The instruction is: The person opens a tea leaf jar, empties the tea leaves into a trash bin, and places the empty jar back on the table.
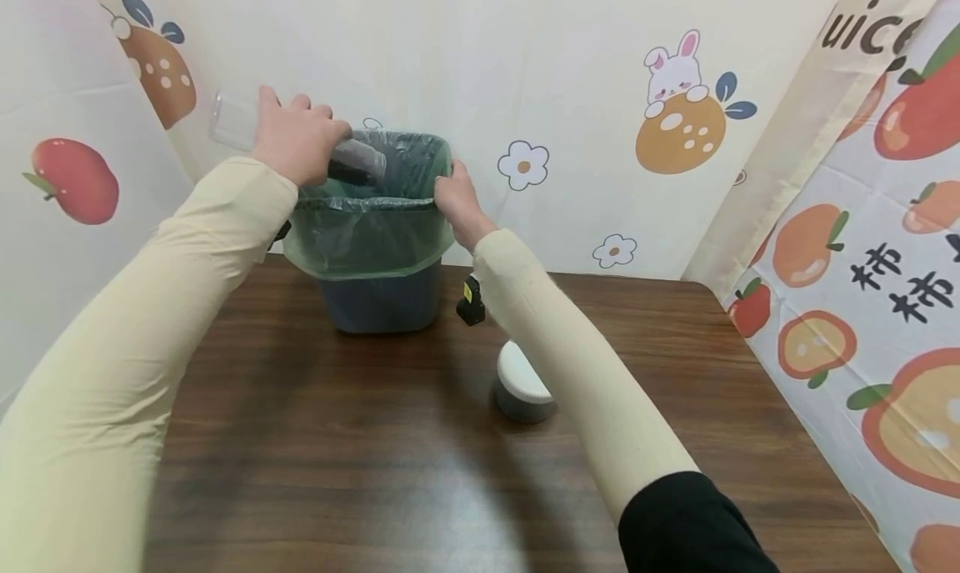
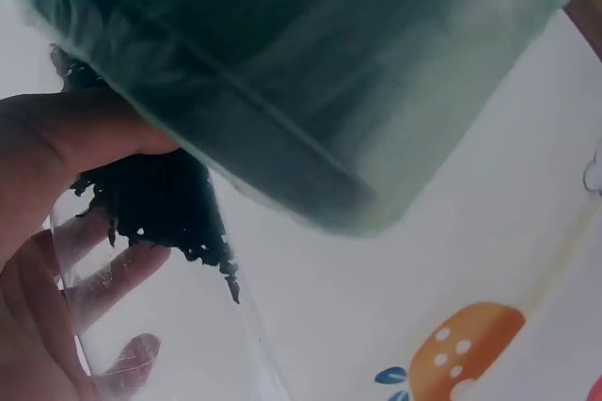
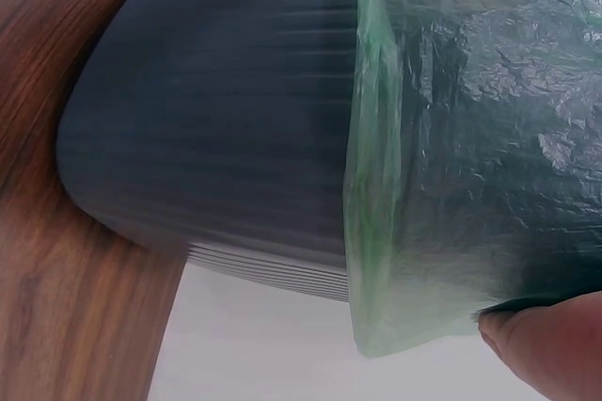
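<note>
My left hand (image 1: pixel 296 139) grips a clear jar (image 1: pixel 234 123), which tilts nearly on its side with its mouth end over the trash bin (image 1: pixel 386 302). Dark, flaky, leaf-like stuff (image 2: pixel 160 199) lies inside the jar toward the mouth; its exact kind I cannot tell. In the left wrist view, fingers show through the clear wall. A green translucent trash bag (image 1: pixel 360 239) lines the dark grey bin and folds over its rim. My right hand (image 1: pixel 461 202) holds the bin's right rim with the bag, thumb on the outside in the right wrist view.
On the brown wooden table (image 1: pixel 360 456) sits a small round thing with a white top and grey base (image 1: pixel 521 381), partly behind my right forearm. Printed cloth (image 1: pixel 585 139) hangs close behind the bin and along both sides.
</note>
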Demonstrator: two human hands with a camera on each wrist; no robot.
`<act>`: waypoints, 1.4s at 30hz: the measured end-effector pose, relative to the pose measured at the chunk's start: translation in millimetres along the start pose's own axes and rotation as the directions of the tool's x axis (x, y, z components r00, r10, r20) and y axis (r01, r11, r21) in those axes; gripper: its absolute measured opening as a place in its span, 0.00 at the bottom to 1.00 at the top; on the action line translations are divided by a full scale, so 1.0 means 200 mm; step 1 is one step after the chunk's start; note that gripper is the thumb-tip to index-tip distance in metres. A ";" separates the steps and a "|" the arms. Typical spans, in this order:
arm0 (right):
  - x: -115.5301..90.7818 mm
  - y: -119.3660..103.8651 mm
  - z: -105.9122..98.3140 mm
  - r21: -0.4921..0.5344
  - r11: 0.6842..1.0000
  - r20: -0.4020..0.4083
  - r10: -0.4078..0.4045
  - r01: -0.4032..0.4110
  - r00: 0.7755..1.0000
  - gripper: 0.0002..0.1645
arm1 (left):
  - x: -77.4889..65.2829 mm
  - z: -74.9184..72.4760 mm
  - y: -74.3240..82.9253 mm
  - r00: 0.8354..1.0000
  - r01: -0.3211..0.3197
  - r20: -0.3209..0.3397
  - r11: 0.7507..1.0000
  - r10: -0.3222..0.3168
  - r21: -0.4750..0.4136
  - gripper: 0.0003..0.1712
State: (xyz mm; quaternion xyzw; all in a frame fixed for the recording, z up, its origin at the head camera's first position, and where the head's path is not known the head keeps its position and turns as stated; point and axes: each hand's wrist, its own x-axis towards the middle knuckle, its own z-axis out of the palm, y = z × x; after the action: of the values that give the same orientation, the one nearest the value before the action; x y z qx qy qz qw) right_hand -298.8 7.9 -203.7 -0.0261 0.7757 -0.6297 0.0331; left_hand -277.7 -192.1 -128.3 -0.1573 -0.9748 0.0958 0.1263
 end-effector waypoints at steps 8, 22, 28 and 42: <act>0.00 0.00 0.00 0.000 1.000 0.002 0.002 -0.002 1.000 0.32 | 0.00 0.01 0.00 1.000 -0.002 -0.010 1.000 0.002 0.012 0.32; 0.01 0.00 0.00 0.002 1.000 -0.001 0.005 -0.005 1.000 0.32 | 0.00 -0.01 0.01 0.998 0.007 -0.064 1.000 -0.006 0.010 0.34; 0.00 0.00 0.00 0.003 1.000 0.003 -0.006 0.006 1.000 0.32 | 0.00 0.00 0.00 0.999 0.008 -0.044 1.000 -0.007 0.017 0.35; 0.01 0.00 -0.01 -0.004 1.000 -0.003 0.005 -0.005 1.000 0.32 | 0.01 0.02 -0.01 0.998 0.002 -0.066 1.000 -0.001 0.022 0.33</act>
State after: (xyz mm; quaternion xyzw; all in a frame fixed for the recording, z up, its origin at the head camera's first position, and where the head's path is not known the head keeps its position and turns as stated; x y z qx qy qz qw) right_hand -300.9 9.5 -203.2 -0.0232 0.7772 -0.6280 0.0333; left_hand -280.5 -193.8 -131.0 -0.1583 -0.9691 0.1012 0.1599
